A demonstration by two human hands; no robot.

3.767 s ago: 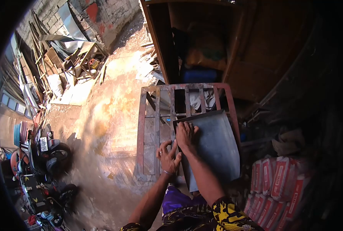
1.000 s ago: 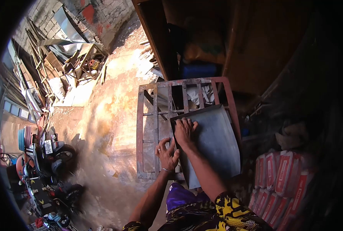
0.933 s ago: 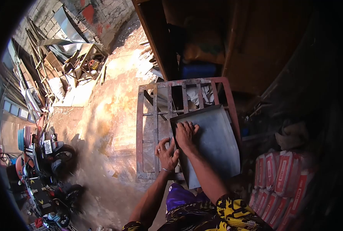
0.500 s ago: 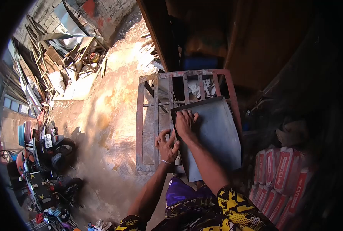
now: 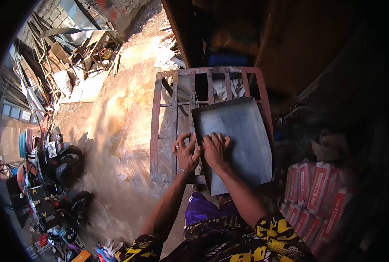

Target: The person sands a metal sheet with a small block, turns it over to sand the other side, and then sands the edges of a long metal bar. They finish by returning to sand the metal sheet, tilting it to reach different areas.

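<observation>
A shallow sheet-metal tray (image 5: 244, 139) with raised edges lies on a slatted metal frame (image 5: 155, 126). My left hand (image 5: 186, 153) is at the tray's left wall, its thumb and index finger against that wall and its other fingers bent outside it. A ring and a bracelet show on this hand. Inside the tray, close to the same wall, my right hand (image 5: 216, 150) rests palm down with its fingers bent and slightly apart on the metal. Its thumb is mostly hidden.
Motorcycles (image 5: 50, 187) stand at the left. Scrap wood and sheet metal (image 5: 72, 56) are heaped at the upper left. Stacked red-and-white bags (image 5: 316, 192) sit at the right. A dark wooden panel (image 5: 177, 35) rises beyond the frame.
My right hand has slid along the tray's left wall toward my body. My left hand stays at about the same spot on the wall. The whole view has shifted slightly.
</observation>
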